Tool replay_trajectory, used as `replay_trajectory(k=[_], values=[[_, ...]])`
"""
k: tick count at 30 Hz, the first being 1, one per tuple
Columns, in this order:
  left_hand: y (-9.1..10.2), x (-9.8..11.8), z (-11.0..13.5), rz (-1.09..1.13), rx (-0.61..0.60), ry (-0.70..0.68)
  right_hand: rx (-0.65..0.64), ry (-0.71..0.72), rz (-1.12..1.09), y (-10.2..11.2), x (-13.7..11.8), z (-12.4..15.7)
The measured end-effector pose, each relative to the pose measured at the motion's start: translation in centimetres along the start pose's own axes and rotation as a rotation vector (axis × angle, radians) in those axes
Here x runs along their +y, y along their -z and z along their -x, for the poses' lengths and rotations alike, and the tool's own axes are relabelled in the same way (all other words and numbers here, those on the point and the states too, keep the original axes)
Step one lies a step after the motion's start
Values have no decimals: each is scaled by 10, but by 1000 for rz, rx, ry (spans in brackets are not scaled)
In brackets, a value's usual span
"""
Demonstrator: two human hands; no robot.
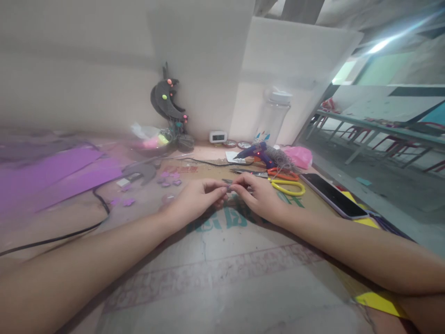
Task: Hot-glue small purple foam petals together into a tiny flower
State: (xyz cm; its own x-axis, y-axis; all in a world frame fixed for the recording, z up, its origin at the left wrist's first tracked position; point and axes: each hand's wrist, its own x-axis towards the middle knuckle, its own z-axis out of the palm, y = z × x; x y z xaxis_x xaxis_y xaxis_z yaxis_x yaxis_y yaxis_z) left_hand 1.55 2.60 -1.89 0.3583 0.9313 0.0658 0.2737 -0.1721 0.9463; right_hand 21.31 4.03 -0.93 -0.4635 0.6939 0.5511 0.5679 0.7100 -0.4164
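My left hand (200,198) and my right hand (259,197) meet over the cardboard sheet (222,250) on the table. Both pinch one tiny greyish piece (229,188) between their fingertips; it is too small to name. Small purple foam flowers (170,178) lie just left of my left hand. Yellow-handled scissors (288,187) and orange-handled scissors (283,175) lie just right of my right hand.
A blue glue gun (255,153) with a red light rests behind the scissors. A phone (335,195) lies at the right, purple foam sheets (55,176) at the left. A black cable (100,204), a clear bottle (273,118), a black crescent ornament (167,99) and a small clock (218,136) stand further back.
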Motion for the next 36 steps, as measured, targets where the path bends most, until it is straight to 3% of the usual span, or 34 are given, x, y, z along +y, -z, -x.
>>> replay_trajectory(k=[8, 19, 36], values=[[-2, 8, 3, -11, 8, -38, 7, -61, -39, -1, -3, -2], [-3, 11, 6, -193, 84, -126, 9, -59, -63, -3, -6, -3], [-3, 13, 6, -161, 76, -142, -42, -53, -113, 0, -6, -1]])
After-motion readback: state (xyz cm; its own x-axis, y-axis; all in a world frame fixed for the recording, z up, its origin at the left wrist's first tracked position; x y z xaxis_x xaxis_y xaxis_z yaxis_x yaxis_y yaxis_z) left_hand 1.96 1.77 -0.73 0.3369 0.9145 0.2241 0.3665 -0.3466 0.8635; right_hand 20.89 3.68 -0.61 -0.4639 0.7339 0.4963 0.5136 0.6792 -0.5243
